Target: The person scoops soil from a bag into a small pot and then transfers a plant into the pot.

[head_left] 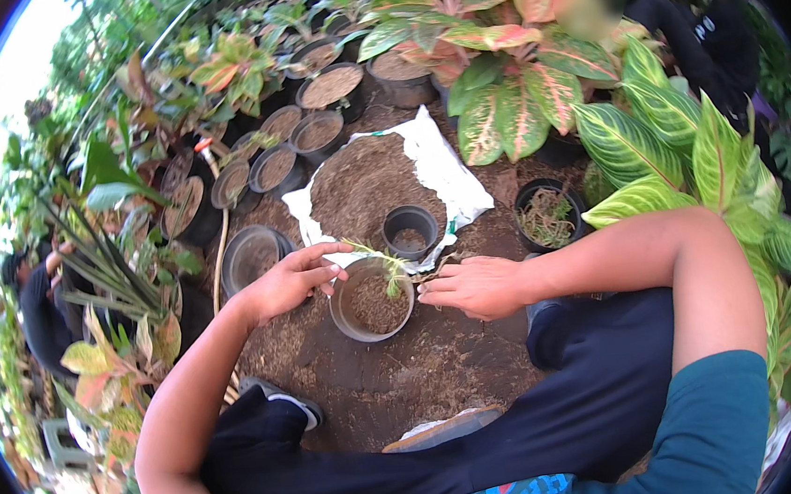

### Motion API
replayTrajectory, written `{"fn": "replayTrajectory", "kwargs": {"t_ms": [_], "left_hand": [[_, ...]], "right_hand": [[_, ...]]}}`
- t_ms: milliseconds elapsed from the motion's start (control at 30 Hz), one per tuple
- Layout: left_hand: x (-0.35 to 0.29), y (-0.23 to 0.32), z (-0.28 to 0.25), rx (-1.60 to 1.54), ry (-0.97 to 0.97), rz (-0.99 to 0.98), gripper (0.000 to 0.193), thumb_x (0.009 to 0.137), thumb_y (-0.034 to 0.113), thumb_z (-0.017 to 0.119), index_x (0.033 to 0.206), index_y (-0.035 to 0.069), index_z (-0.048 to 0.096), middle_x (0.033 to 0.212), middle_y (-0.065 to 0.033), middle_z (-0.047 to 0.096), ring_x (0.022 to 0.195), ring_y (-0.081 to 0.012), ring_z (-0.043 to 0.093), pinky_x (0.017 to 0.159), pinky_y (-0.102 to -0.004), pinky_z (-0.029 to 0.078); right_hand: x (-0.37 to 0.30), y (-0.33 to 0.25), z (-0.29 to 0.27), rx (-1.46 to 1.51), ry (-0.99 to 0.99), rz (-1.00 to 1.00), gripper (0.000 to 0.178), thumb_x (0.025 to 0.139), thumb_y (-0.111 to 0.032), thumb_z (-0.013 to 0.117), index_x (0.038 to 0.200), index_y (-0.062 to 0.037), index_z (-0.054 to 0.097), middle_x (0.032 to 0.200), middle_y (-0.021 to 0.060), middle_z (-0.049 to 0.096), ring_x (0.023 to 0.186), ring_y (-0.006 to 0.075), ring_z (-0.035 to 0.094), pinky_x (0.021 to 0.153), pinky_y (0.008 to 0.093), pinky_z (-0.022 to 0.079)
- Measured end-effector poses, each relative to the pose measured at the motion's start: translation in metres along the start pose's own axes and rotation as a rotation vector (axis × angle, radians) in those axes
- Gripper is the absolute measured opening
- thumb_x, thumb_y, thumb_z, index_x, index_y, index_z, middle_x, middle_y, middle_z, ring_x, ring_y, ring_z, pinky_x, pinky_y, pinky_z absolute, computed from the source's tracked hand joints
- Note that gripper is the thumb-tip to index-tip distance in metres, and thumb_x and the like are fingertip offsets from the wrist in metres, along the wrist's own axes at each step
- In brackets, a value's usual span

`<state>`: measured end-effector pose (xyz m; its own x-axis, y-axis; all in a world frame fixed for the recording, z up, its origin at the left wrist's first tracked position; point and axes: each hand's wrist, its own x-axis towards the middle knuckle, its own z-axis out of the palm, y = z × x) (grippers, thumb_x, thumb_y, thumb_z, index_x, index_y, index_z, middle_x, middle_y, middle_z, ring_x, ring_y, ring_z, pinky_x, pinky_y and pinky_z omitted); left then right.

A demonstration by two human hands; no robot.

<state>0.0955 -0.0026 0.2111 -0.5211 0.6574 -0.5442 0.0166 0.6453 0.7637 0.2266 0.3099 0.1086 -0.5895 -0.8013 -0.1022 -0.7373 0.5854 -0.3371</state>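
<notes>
A small green seedling (392,276) with thin, feathery leaves slants across the mouth of a grey plastic pot (343,315), which is partly filled with brown soil. To the pot's left is my left hand (293,282), its index finger stretched toward the seedling's upper end and its thumb apart, by the rim. On the opposite side, my right hand (476,287) has its fingers closed together at the rim, around the brown, root-like end of the seedling; the exact grip is partly hidden. Just behind stands a smaller black pot (410,231).
A white sack (449,181) lies opened around a soil heap (353,189). Several soil-filled black pots (318,133) stand beyond. An empty-looking pot (251,257) is left, a pot with a scraggly plant (546,215) right. Large-leaved plants (660,153) crowd the right; two other people sit at the edges.
</notes>
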Motion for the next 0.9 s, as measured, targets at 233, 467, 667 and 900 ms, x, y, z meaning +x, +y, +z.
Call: {"fn": "replayTrajectory", "kwargs": {"t_ms": [233, 467, 667, 900], "left_hand": [[0.019, -0.070, 0.007, 0.725, 0.258, 0.106, 0.060, 0.097, 0.029, 0.066, 0.147, 0.004, 0.046, 0.131, -0.0211, 0.066, 0.123, -0.0373, 0.064, 0.106, -0.0465, 0.049], [0.037, -0.058, 0.053, 0.693, 0.194, 0.304, 0.054, 0.097, 0.034, 0.067, 0.139, 0.003, 0.053, 0.134, -0.0230, 0.063, 0.128, -0.0399, 0.060, 0.109, -0.0483, 0.047], [0.053, -0.083, 0.036, 0.458, 0.000, 0.174, 0.048, 0.101, 0.032, 0.063, 0.139, 0.003, 0.056, 0.118, -0.0227, 0.071, 0.114, -0.0367, 0.069, 0.098, -0.0464, 0.052], [0.060, -0.107, 0.030, 0.494, 0.188, 0.191, 0.034, 0.102, 0.025, 0.062, 0.127, 0.004, 0.066, 0.106, -0.0218, 0.074, 0.108, -0.0375, 0.071, 0.097, -0.0476, 0.053]], "right_hand": [[0.025, 0.002, -0.013, -0.124, -0.245, 0.058, 0.082, 0.084, -0.007, 0.067, 0.160, -0.0070, 0.035, 0.164, 0.0076, 0.038, 0.127, 0.0289, 0.055, 0.101, 0.0424, 0.051], [0.064, -0.004, -0.020, -0.316, -0.127, -0.138, 0.075, 0.089, -0.010, 0.063, 0.159, -0.0072, 0.037, 0.165, 0.0086, 0.037, 0.123, 0.0278, 0.056, 0.098, 0.0411, 0.052], [0.094, 0.001, -0.017, -0.236, -0.139, -0.087, 0.086, 0.080, -0.011, 0.074, 0.157, -0.0060, 0.038, 0.165, 0.0095, 0.036, 0.119, 0.0301, 0.057, 0.098, 0.0430, 0.054], [0.116, 0.034, -0.004, -0.196, -0.218, 0.035, 0.072, 0.084, -0.012, 0.072, 0.151, -0.0069, 0.046, 0.161, 0.0157, 0.036, 0.126, 0.0351, 0.056, 0.102, 0.0457, 0.054]]}}
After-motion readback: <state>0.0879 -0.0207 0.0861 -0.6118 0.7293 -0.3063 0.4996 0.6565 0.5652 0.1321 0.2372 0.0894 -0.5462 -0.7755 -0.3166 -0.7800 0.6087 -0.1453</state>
